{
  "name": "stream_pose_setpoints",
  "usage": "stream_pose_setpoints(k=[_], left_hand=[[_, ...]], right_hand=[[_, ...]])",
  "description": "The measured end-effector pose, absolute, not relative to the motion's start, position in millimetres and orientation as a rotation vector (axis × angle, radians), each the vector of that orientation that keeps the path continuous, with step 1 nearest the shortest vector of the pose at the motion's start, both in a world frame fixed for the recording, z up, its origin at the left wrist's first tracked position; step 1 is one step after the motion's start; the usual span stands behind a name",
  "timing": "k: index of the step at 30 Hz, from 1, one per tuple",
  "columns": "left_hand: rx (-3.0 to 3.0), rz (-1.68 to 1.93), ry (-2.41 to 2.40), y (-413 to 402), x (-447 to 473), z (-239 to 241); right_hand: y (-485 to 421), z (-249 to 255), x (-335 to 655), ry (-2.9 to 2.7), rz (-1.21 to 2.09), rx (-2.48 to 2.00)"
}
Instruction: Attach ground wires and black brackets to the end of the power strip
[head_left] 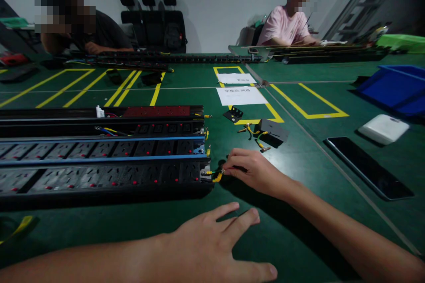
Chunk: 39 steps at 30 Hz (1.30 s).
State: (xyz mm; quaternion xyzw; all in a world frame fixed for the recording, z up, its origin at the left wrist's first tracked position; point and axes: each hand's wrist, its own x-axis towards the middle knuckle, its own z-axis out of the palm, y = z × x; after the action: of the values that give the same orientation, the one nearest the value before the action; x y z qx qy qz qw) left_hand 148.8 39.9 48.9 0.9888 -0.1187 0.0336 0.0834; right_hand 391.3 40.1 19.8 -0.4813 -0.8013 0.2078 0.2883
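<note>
Green table [186,93] bears the work; the front black socket strip [106,180] lies along its left part, right end toward the hands; left hand [215,243], nearest the camera, is spread, back upward, holding nothing and apart from the strip; right hand [252,168] pinches, thumb against fingertips, the outer end of a short yellow lead [217,178]; this lead sits just off the strip's end, beyond the left hand; step in hand judged to be positioning the lead; next move would call for a steady pinch without tugging; exact grip point too small to confirm
</note>
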Motion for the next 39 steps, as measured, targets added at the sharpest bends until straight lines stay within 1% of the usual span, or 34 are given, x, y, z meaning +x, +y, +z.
stream_pose_setpoints(k=[5,11,19,23,26,32,39], left_hand=[[2.934,0.142,-0.369,39.9,147.0,44.7],[3.066,0.227,-0.318,36.9,147.4,29.7],[3.067,0.077,-0.343,34.5,153.8,10.2],[3.087,0.147,-0.337,34.6,152.2,10.7],[3.112,0.191,-0.309,34.9,148.8,15.6],[3.218,0.365,-0.37,38.4,147.7,27.3],[3.246,0.362,-0.394,39.4,148.8,29.4]], right_hand=[[40.3,20.8,390.4,-2.127,0.577,-1.294],[40.3,18.9,389.9,-2.097,0.625,-1.292],[38.6,9.5,388.5,-2.064,0.622,-1.305],[38.7,11.8,387.2,-2.05,0.576,-1.305],[39.2,15.8,387.2,-2.108,0.6,-1.288],[41.4,14.3,387.2,-2.069,0.566,-1.303],[39.9,16.4,385.0,-2.096,0.533,-1.291]])
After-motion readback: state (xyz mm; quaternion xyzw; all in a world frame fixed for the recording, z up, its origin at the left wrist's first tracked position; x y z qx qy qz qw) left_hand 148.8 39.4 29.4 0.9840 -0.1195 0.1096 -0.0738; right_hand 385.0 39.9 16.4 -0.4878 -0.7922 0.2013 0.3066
